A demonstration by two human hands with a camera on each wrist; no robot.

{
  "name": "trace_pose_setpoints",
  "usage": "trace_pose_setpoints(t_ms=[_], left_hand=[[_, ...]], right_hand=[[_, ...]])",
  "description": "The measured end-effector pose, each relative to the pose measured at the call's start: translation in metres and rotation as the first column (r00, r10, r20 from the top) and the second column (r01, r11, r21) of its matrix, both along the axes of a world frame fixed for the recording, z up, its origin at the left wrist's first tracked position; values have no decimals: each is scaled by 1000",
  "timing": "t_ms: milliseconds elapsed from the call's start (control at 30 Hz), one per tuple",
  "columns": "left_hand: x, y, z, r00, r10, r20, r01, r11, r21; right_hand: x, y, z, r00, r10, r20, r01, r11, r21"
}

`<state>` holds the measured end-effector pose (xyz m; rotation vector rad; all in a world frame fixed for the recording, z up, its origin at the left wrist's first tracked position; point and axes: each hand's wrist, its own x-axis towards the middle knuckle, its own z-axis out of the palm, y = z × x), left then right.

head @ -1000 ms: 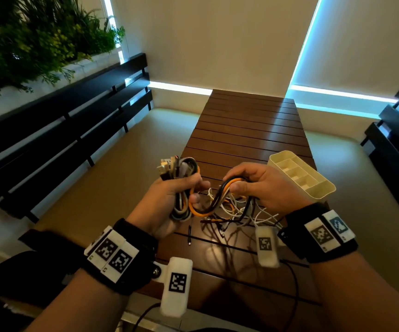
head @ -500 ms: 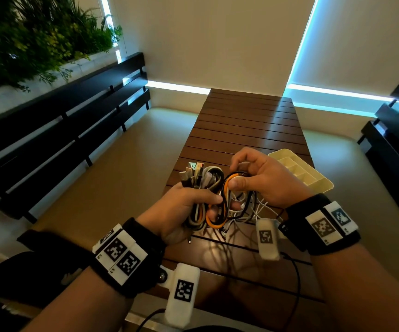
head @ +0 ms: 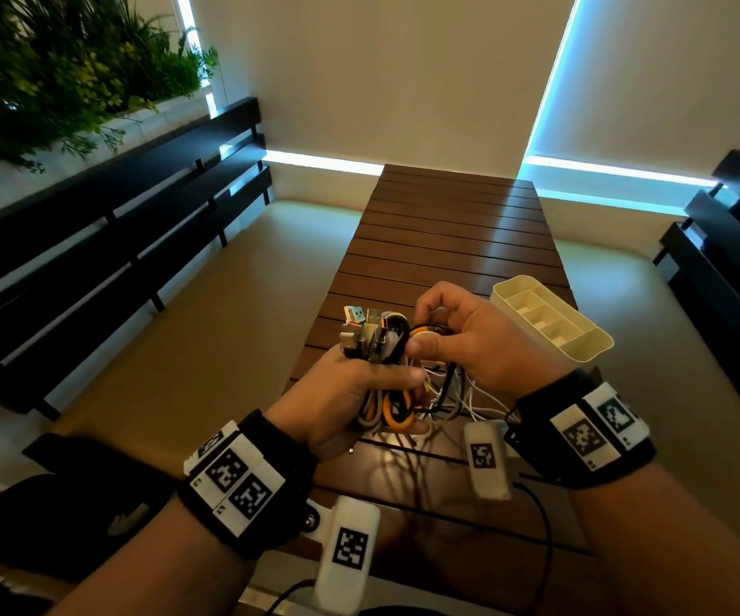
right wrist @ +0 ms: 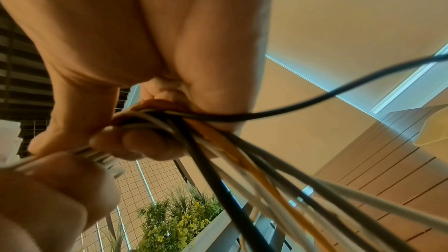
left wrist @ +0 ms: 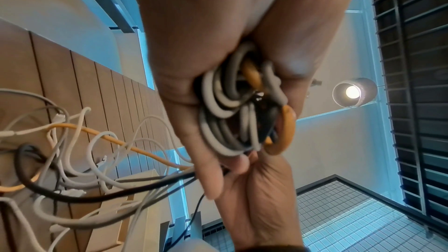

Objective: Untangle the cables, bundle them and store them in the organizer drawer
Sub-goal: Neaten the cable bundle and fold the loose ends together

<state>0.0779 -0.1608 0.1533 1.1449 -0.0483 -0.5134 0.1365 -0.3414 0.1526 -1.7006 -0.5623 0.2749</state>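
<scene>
Orange, grey and black cables (head: 383, 371) sit gripped between both hands, left (head: 350, 393) and right (head: 479, 344)

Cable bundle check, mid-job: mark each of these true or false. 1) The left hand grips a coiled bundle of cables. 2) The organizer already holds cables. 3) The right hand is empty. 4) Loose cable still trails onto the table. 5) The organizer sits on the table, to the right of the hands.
1) True: the left hand grips the coiled bundle, connectors sticking up.
2) False: the organizer shows only bare compartments.
3) False: the right hand pinches cable strands.
4) True: loose cables lie spread on the table.
5) True.
</scene>
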Motion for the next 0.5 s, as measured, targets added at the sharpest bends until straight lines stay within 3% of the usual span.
trace_pose_setpoints(t_ms=[100, 167, 267, 300, 433, 500], left_hand=[[4, -1, -1, 999, 41, -11, -41, 999, -12], [7, -2, -1, 991, 128, -26, -128, 992, -5], [13, -1, -3, 960, 277, -28, -277, 961, 22], [15, 1, -5, 947, 319, -28, -318, 948, 16], [18, 3, -6, 918, 391, -63, -394, 918, -37], [16, 1, -6, 917, 393, -74, -396, 917, -40]], right_hand=[[-2, 5, -3, 996, -72, 54, 72, 997, 5], [-4, 11, -6, 965, -200, 171, 212, 976, -56], [-10, 14, 1, 819, -377, 432, 459, 882, -101], [-13, 15, 4, 814, -370, 448, 454, 886, -95], [-28, 24, 2, 910, -203, 362, 279, 944, -174], [-31, 28, -2, 906, -244, 345, 307, 941, -139]])
